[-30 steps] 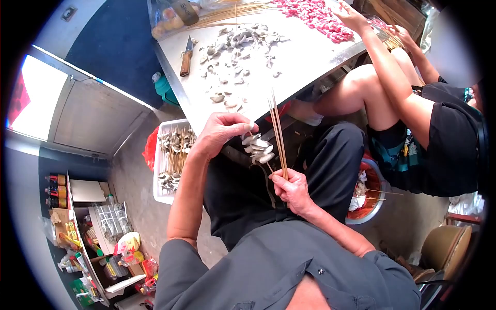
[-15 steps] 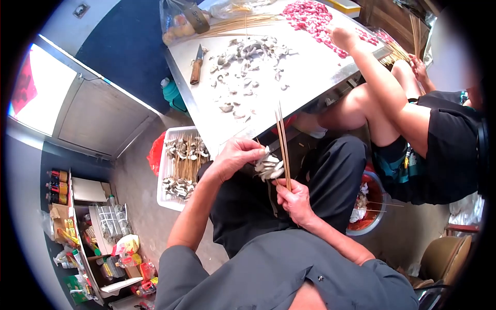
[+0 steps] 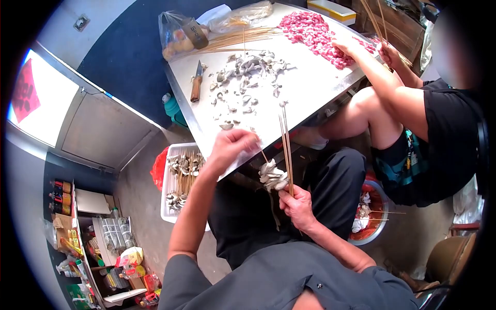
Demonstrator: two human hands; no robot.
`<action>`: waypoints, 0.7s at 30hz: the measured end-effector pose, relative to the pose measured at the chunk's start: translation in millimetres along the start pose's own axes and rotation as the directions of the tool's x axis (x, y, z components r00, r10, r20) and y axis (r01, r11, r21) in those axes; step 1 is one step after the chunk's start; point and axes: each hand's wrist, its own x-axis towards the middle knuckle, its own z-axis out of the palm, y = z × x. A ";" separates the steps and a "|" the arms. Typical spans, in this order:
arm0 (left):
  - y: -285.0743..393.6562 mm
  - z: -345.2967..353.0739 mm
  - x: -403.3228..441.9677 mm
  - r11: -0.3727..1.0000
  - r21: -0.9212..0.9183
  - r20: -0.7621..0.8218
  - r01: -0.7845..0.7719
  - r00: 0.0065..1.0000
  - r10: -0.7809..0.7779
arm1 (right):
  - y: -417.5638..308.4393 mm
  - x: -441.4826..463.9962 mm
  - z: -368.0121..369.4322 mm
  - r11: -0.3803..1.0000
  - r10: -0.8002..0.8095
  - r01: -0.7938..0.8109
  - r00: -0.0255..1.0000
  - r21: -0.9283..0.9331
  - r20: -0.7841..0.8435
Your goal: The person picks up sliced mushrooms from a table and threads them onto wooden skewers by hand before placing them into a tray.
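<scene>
My right hand (image 3: 298,206) is closed around several bamboo skewers (image 3: 287,150). One of them carries a bunch of pale grey mushroom pieces (image 3: 274,176), just above my right fingers. My left hand (image 3: 233,150) is up by the table's near edge, its fingers pinched close to the tip of the loaded skewer. Something pale and blurred shows at those fingertips; I cannot make out what it is. Loose mushroom pieces (image 3: 250,64) lie spread over the white table (image 3: 196,121) beyond my hands.
A knife (image 3: 196,82) rests on the table, near loose skewers (image 3: 237,37) and a pile of red meat pieces (image 3: 307,33). A white tray (image 3: 165,199) of loaded skewers stands at lower left. At right, another person's hand (image 3: 347,45) reaches the meat; a bucket (image 3: 385,212) stands below.
My left hand has moved up and away from the mushroom bunch, towards the skewer tip. The other person's far hand has lifted with skewers in it.
</scene>
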 end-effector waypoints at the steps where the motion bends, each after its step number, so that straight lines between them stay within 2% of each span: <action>1: 5.8 -9.5 15.3 0.996 0.049 -0.103 -0.071 0.992 0.076 | -0.3 0.7 -1.4 1.000 0.010 -0.010 1.000 0.013 0.006; 3: 14.2 -36.1 46.8 0.990 0.134 -0.253 -0.047 0.964 0.080 | 2.5 -0.3 -3.8 1.000 0.026 -0.026 1.000 0.000 -0.006; 4: 11.3 -48.9 66.2 0.963 0.237 -0.319 -0.127 0.926 0.200 | 3.9 -0.8 -5.3 0.999 0.043 -0.043 0.999 -0.013 -0.020; 6: 13.8 -66.4 100.4 0.932 0.349 -0.446 -0.093 0.859 0.252 | 5.0 -0.9 -9.1 0.998 0.055 -0.055 0.998 -0.007 -0.022; 7: 12.9 -77.4 117.5 0.858 0.509 -0.452 -0.067 0.828 0.333 | 4.2 0.4 -10.5 0.998 0.069 -0.069 0.997 -0.003 -0.022; 9: 10.0 -90.4 145.5 0.718 0.696 -0.417 -0.007 0.810 0.413 | 0.3 3.1 -12.5 0.997 0.073 -0.072 0.997 0.010 -0.029; 10: 8.2 -95.2 158.4 0.718 0.696 -0.412 -0.011 0.813 0.412 | 0.1 5.3 -14.8 0.998 0.067 -0.067 0.997 0.013 -0.035; 12: 1.4 -103.5 181.7 0.544 0.838 -0.333 0.031 0.820 0.466 | -0.9 8.6 -17.1 0.998 0.061 -0.060 0.997 0.017 -0.045; 13: -3.8 -107.9 192.8 0.545 0.838 -0.329 0.028 0.822 0.464 | -2.5 8.9 -17.4 0.998 0.069 -0.068 0.996 0.016 -0.056; 15: -10.6 -111.9 211.5 0.323 0.946 -0.208 0.043 0.842 0.497 | -1.4 11.8 -20.0 0.997 0.074 -0.073 0.995 0.018 -0.073; 17: -15.5 -109.8 223.1 0.330 0.942 -0.214 0.056 0.860 0.464 | 2.9 13.4 -23.9 0.995 0.095 -0.094 0.994 0.022 -0.062; 19: -8.5 -101.7 228.0 0.275 0.961 -0.161 -0.006 0.799 0.579 | 2.7 13.4 -24.4 0.995 0.101 -0.100 0.992 0.016 -0.071; 21: -1.4 -91.3 236.6 0.326 0.945 -0.176 -0.018 0.814 0.554 | 3.0 14.1 -24.6 0.990 0.138 -0.135 0.988 0.052 -0.071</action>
